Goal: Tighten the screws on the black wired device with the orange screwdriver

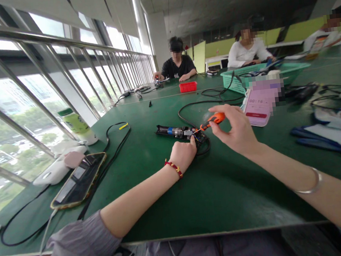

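A black tube-shaped electrical device [169, 131] with a blue band lies on the green table [154, 203], its right end opened and showing small parts and wires. My left hand [184, 153] is closed at that end, with the index finger pressed on it and the other fingers curled. Above it, my right hand [235, 131] grips the handle of an orange and black screwdriver [215, 119]. The screwdriver slants down to the left, its tip at the opened part; exact contact is too small to make out. A black cable [183, 109] runs from the device.
A phone showing a timer [259, 107] leans near a green basket [289, 74]. Gloves [337, 135] lie at right. On the left are another phone [79, 181], a power bank [55, 170] and a cup [78, 126]. A red tray [188, 87] and co-workers are farther back.
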The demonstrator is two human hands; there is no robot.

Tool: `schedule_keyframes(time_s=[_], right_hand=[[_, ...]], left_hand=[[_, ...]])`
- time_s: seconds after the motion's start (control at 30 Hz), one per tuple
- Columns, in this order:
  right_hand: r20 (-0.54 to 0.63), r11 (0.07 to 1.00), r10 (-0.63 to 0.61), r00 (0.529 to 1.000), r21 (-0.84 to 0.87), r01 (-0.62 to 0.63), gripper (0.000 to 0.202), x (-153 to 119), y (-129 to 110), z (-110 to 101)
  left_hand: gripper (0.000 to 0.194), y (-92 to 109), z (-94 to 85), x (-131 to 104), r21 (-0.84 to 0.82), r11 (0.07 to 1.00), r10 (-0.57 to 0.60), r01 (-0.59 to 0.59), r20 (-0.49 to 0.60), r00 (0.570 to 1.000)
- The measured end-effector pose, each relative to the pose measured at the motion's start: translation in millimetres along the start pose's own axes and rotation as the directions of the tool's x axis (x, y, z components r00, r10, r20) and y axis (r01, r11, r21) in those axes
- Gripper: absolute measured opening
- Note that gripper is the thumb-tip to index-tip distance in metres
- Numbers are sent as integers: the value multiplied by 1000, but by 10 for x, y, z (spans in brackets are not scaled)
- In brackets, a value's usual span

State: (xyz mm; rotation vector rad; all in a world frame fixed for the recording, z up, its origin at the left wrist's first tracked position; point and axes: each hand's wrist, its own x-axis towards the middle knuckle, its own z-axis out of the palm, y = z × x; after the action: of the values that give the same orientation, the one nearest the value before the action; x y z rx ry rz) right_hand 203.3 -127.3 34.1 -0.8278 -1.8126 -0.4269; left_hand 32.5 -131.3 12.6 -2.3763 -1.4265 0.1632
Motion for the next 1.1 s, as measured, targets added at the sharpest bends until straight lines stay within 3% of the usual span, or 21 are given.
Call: schedule_keyframes(time_s=[0.13,0.23,0.33,0.5,0.7,0.93,1.1], right_hand=[[67,998,61,996,-16,-60,13,26,-33,-38],[64,995,98,993,-34,-96,21,35,-40,-56],[35,994,113,993,-11,-113,10,25,-19,-49],[-14,992,103,995,71,-102,31,-6,17,-24],[-13,996,87,996,24,-87,6,1,8,-25],[-30,997,52,998,53,-50,32,-2,-33,-25],[-27,998,63,998,10,-62,8,1,-25,-2]], left_hand=[[50,39,3,-4,0,1000,-21,21,19,1000],[50,86,-23,-3,-8,999,-41,42,30,999],[49,136,-54,1,-16,997,-69,70,40,997],[49,170,-56,8,-31,996,-80,82,41,996],[49,156,-60,2,-25,996,-83,84,52,995],[49,107,-53,3,-13,999,-51,51,50,997],[49,91,-33,-3,-4,999,-53,53,31,998]])
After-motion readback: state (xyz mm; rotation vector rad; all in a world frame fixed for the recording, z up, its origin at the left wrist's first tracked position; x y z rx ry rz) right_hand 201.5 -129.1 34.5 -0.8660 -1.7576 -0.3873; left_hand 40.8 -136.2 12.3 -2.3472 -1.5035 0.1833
